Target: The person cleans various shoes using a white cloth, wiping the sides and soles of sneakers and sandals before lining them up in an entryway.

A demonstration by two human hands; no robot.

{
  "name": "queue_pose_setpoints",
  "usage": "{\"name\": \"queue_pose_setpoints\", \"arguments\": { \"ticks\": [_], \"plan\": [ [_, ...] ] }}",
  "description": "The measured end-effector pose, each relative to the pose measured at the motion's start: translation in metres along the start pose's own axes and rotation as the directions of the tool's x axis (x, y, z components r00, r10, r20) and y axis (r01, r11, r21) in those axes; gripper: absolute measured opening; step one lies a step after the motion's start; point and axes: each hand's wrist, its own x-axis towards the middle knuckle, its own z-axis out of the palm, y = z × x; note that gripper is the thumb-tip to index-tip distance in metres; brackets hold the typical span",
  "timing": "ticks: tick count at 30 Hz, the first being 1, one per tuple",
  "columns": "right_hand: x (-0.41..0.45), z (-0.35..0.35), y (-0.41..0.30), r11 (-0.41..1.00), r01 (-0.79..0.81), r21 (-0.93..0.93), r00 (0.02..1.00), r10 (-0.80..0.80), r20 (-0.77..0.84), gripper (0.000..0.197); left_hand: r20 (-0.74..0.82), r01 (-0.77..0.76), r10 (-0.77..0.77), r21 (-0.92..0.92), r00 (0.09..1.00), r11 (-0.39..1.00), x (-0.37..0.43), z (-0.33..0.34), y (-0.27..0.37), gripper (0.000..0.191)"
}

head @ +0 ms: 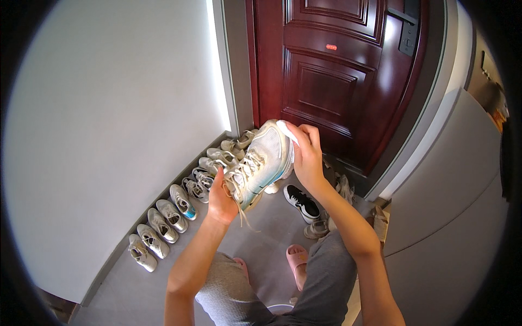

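Observation:
A white running shoe with blue trim and cream laces [265, 163] is raised in front of me, its toe pointing up and away. My left hand [223, 199] grips it around the heel and ankle opening, the thumb near the laces. My right hand [306, 153] holds a white wipe or cloth [288, 132] against the side of the toe, fingers bent over it. A loose lace end hangs below the shoe. The palm side of my left hand and part of the heel are hidden.
A row of light-coloured shoes [163, 225] lines the skirting on the left. A black-and-white sneaker [302, 203] and other shoes lie on the floor at the right. A dark red panelled door [326, 87] stands ahead, a curved grey cabinet [448, 195] at the right. My feet wear pink slippers [296, 256].

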Motion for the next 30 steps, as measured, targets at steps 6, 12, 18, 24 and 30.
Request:
{"name": "queue_pose_setpoints", "arguments": {
  "ticks": [6,12,18,24,30],
  "plan": [
    [-0.019,0.012,-0.016,0.996,0.037,-0.077,0.986,-0.024,0.164,0.047,-0.045,-0.058,0.058,-0.003,0.997,0.998,-0.001,0.0,-0.003,0.055],
    [-0.022,0.012,-0.023,0.994,0.109,0.005,0.974,-0.108,0.197,0.05,-0.137,-0.137,0.132,-0.03,0.982,0.99,0.0,0.01,0.001,0.056],
    [-0.024,0.015,-0.017,0.998,0.033,0.047,0.995,-0.037,0.091,0.053,-0.112,-0.151,0.14,-0.096,0.984,0.984,0.0,0.014,-0.005,0.054],
    [-0.033,0.017,-0.022,0.982,0.097,0.159,0.951,-0.138,0.275,0.053,-0.116,-0.204,0.191,-0.11,0.975,0.973,0.002,0.004,-0.001,0.051],
    [-0.032,0.018,-0.015,0.997,0.039,0.073,0.99,-0.048,0.132,0.047,-0.13,-0.215,0.2,-0.119,0.971,0.969,0.0,0.009,-0.005,0.05]
  ]
}}
